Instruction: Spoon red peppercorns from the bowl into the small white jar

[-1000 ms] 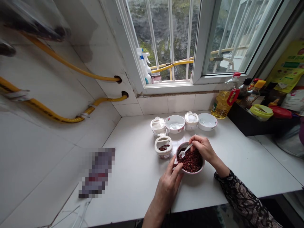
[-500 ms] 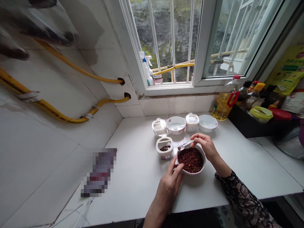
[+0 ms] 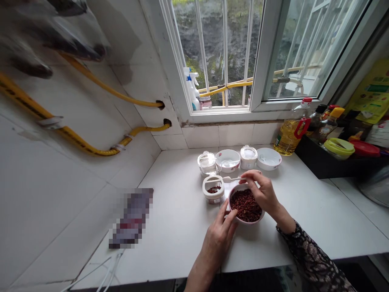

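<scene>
My right hand [image 3: 261, 191] pinches a small white plastic spoon [image 3: 231, 179], which reaches left past the rim of a pink-rimmed white bowl [image 3: 246, 221]. The bowl is heaped with dark red dried peppercorns [image 3: 245, 205]. My left hand [image 3: 219, 238] grips the bowl's near left side with its fingers. The spoon's head points toward a white lidded spice box [image 3: 213, 195], which has a hinged lid with an open slot and a few peppercorns inside. I cannot tell whether the spoon's head holds any peppercorns.
Behind stand a clear lidded jar [image 3: 207, 163], a white bowl [image 3: 227, 160], a white lidded box [image 3: 248, 157] and another white bowl [image 3: 268, 158]. A cooking oil bottle [image 3: 291, 137] and a black tray [image 3: 322, 162] of condiments sit right. A pixelated object [image 3: 131, 218] lies left.
The spoon has moved from inside the bowl up and left, out past the rim toward the spice box. My left hand stays on the bowl, and the view has drifted slightly.
</scene>
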Demonstrator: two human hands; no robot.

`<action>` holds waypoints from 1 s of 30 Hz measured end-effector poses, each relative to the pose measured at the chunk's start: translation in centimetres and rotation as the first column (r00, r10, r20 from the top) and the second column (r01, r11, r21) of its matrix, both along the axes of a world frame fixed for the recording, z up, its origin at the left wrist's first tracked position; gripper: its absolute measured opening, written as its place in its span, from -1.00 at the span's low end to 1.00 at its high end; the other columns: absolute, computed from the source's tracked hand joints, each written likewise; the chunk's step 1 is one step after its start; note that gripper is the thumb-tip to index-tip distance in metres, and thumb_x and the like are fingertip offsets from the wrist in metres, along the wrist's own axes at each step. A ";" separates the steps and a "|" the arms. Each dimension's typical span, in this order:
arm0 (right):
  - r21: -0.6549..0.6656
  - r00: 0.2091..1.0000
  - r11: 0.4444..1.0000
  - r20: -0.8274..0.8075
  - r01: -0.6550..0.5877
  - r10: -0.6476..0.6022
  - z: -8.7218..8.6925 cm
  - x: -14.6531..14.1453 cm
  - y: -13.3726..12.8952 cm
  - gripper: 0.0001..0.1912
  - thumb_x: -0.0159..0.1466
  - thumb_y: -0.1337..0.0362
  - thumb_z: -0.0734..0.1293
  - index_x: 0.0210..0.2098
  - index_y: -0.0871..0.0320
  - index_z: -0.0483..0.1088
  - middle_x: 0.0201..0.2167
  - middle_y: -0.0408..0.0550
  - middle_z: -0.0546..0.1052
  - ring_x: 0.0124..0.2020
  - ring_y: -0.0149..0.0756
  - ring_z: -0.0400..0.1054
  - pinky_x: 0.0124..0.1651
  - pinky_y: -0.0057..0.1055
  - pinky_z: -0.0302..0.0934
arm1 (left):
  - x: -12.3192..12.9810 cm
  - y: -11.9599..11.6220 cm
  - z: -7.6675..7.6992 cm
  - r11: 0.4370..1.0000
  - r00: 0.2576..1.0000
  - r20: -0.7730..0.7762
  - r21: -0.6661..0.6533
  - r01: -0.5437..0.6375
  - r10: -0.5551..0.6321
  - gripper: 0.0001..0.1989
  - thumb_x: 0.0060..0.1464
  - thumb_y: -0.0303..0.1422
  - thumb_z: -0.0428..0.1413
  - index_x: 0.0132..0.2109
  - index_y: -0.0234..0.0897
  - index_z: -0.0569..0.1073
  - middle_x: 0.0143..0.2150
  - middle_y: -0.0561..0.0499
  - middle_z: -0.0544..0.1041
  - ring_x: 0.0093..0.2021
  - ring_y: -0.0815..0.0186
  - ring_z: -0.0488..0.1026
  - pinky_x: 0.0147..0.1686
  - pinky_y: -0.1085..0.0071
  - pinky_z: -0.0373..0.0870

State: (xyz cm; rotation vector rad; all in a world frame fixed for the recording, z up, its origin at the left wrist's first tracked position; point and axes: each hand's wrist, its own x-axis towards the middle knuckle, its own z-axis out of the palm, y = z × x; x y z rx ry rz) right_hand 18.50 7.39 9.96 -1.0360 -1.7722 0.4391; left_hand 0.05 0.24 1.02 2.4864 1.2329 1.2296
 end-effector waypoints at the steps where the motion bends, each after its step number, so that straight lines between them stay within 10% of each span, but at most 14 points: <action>1: -0.029 0.999 0.999 -0.017 0.041 -0.041 -0.1 0.6 0.1 -0.81 0.34 0.32 0.17 -0.25 0.09 0.43 -0.45 -0.06 0.58 -0.25 -0.16 0.44 -0.05 -0.19 0.27 | 0.0 0.0 0.0 1.000 1.000 -0.003 -0.005 -0.001 0.001 -0.67 0.31 -0.50 -0.02 0.18 -0.23 0.32 0.30 -0.32 0.33 0.01 0.20 0.57 -0.06 0.34 0.58; 11: -0.094 0.960 0.996 0.279 0.009 0.017 -1.3 0.9 0.6 -0.77 0.21 0.42 0.18 -0.46 0.07 0.41 -0.55 -0.16 0.53 -0.39 -0.23 0.36 0.12 -0.13 0.14 | 0.1 0.2 -1.5 1.000 0.999 0.048 0.003 0.001 -0.001 -0.65 0.31 -0.49 -0.02 0.20 -0.22 0.31 0.33 -0.31 0.29 0.02 0.21 0.56 -0.06 0.34 0.57; 21: -0.418 0.989 0.909 -0.139 -0.004 -0.059 -0.7 1.5 0.8 -0.82 0.14 0.29 0.18 -0.48 0.11 0.39 -0.67 -0.18 0.48 -0.58 -0.30 0.37 -0.40 -0.40 0.23 | 0.1 0.0 -1.3 1.000 0.999 0.044 -0.007 -0.024 0.025 -0.67 0.33 -0.47 -0.05 0.19 -0.19 0.32 0.32 -0.28 0.31 0.13 0.14 0.51 0.00 0.26 0.55; 30: -0.506 0.950 0.858 -0.303 -0.092 -0.077 -0.9 1.7 1.1 -0.84 0.07 0.24 0.23 -0.50 0.15 0.42 -0.69 -0.15 0.48 -0.59 -0.32 0.35 -0.42 -0.41 0.24 | 0.0 0.0 -1.3 1.000 0.999 0.035 -0.025 -0.016 0.017 -0.67 0.34 -0.45 -0.05 0.20 -0.18 0.30 0.33 -0.29 0.29 0.12 0.14 0.51 -0.02 0.27 0.57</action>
